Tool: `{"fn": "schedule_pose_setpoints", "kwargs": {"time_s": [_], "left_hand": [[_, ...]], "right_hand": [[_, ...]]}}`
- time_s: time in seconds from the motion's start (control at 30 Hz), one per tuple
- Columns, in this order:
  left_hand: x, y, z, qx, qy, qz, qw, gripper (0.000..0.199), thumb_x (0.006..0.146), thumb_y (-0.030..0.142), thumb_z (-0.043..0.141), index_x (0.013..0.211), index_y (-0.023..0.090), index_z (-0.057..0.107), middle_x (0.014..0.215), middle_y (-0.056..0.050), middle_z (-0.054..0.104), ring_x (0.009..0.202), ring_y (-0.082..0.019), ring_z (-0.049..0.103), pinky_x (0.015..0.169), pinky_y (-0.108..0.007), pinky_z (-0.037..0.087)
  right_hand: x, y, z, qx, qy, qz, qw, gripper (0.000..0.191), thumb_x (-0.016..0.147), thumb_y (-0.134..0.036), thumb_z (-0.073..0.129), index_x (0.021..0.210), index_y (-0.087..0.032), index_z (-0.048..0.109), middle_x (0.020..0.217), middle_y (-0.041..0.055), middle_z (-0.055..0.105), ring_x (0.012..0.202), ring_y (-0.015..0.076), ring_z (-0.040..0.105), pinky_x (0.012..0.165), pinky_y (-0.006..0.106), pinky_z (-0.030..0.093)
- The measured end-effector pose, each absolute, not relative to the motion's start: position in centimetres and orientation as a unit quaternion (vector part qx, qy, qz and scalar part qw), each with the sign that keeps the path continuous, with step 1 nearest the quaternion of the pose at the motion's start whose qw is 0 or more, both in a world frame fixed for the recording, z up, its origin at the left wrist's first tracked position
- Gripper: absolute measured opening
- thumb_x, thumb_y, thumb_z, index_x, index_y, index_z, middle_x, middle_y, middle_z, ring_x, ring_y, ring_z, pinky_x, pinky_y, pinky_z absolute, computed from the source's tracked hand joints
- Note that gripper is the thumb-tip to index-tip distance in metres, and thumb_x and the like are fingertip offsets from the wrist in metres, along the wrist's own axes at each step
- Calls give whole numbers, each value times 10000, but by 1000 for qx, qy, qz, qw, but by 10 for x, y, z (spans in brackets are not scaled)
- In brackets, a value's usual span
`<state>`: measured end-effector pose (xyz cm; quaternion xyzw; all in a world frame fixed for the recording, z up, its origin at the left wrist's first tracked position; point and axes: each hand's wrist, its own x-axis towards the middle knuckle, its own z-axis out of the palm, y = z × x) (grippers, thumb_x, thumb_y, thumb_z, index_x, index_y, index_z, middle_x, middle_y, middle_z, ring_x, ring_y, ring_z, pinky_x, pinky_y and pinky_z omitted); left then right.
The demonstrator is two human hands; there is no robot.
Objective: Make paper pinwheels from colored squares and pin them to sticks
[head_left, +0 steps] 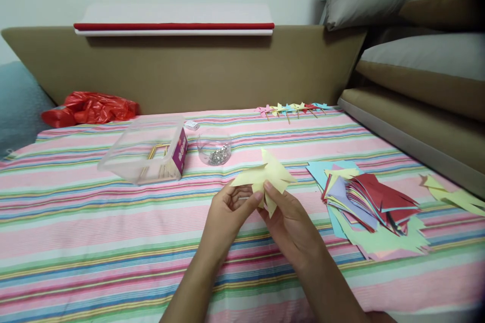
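Observation:
A pale yellow paper [264,174], slit at its corners into pinwheel blades, is raised over the striped cloth [113,242]. My left hand [235,207] pinches its lower left part, thumb near the middle. From the right, my right hand [285,217] grips the same paper, its thumb pressed on the front near the centre. The fingers behind the sheet are partly hidden. Beyond the hands stands a clear round container [214,147] with small silvery pieces in it.
A clear plastic box [131,149] with thin sticks lies left. At right is a pile of cut coloured papers [373,207], with yellow scraps [452,196] beyond. Finished pinwheels [290,108] line the back. A red plastic bag [94,107] and stacked cushions [424,68] flank the cloth.

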<state>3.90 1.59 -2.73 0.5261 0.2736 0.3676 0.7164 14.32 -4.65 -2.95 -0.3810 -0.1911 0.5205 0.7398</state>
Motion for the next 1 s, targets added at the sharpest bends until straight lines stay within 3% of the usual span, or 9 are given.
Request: {"fn": "schedule_pose_setpoints", "kwargs": {"time_s": [0.2, 0.33, 0.5, 0.63, 0.73, 0.83, 1.0], "left_hand": [[48, 8, -33, 491, 307, 412, 704, 241, 810, 343, 800, 937, 147, 741, 939, -65, 765, 895, -187, 701, 854, -274, 543], [46, 11, -37, 438, 347, 435, 706, 277, 778, 375, 825, 885, 141, 724, 858, -45, 750, 827, -166, 686, 771, -252, 535], [42, 20, -37, 374, 365, 459, 718, 355, 686, 406, 879, 854, 132, 731, 818, -37, 742, 741, -137, 663, 702, -231, 530], [41, 22, -35, 359, 368, 465, 721, 351, 670, 388, 889, 833, 126, 720, 819, -37, 736, 720, -123, 653, 682, -219, 523], [41, 21, -35, 357, 360, 464, 726, 321, 683, 362, 884, 804, 129, 700, 749, -11, 708, 673, -106, 630, 658, -207, 507], [42, 20, -36, 381, 355, 466, 715, 280, 714, 337, 867, 786, 140, 682, 690, 17, 682, 650, -101, 616, 650, -201, 493], [42, 18, -35, 446, 342, 472, 679, 221, 799, 338, 805, 799, 155, 680, 675, 22, 684, 671, -116, 631, 683, -211, 488]], "right_hand": [[136, -43, -32, -353, -168, 528, 754, 237, 746, -380, 824, 898, -215, 747, 1005, 44, 771, 1057, 262, 680, 958, 401, 523], [139, -44, -33, -380, -190, 518, 742, 302, 850, -450, 709, 1049, -226, 670, 1109, 59, 736, 1060, 252, 674, 920, 405, 539], [151, -50, -40, -522, -263, 339, 738, 315, 858, -346, 685, 1097, -294, 486, 1145, 33, 684, 998, 201, 685, 903, 404, 542], [156, -53, -44, -577, -445, 245, 639, 214, 882, -259, 635, 1089, -296, 598, 1176, 37, 609, 1064, 202, 632, 937, 404, 530], [156, -53, -43, -600, -470, 234, 604, 112, 875, -261, 647, 969, -277, 705, 1139, 40, 566, 1081, 213, 601, 954, 408, 519], [156, -53, -40, -594, -460, 252, 610, 68, 860, -308, 695, 882, -262, 741, 1027, 33, 555, 1016, 210, 602, 931, 397, 524], [157, -52, -37, -549, -423, 316, 648, 155, 889, -393, 679, 858, -260, 750, 901, 9, 554, 890, 170, 598, 815, 317, 548]]}}
